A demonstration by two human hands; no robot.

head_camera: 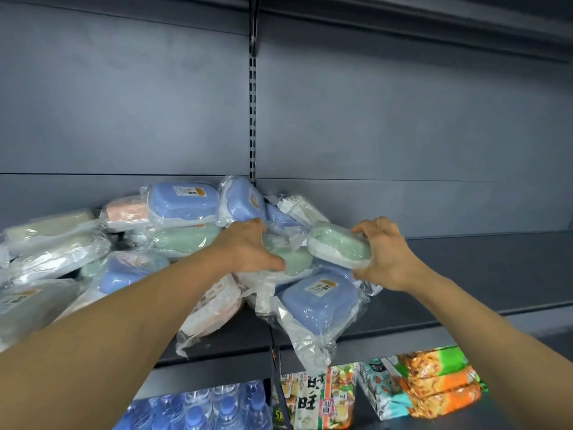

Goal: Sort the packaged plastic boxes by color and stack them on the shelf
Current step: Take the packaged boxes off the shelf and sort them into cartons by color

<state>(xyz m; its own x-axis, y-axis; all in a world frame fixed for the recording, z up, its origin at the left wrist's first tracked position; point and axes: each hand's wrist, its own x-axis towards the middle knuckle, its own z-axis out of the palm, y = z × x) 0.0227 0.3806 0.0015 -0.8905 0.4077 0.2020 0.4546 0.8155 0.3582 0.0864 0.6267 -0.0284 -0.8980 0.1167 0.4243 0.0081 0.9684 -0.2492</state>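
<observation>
Grey shelf (pixel 465 259) bears film-wrapped blue, green, peach boxes (pixel 310 301), jumbled.

We cannot read the labels on the blue boxes (pixel 313 301); the print is too small. The left hand (pixel 248 248) covers most of a green box (pixel 293 259), its fingertips buried among wrappers. The cream packages (pixel 46 243) run off the left edge, smeared by blur. Both forearms are cut by the bottom edge. The water bottles (pixel 214 408) and snack packs (pixel 322 398) below the shelf (pixel 465 274) are cropped; the pink box (pixel 125 212) is possibly half hidden.
</observation>
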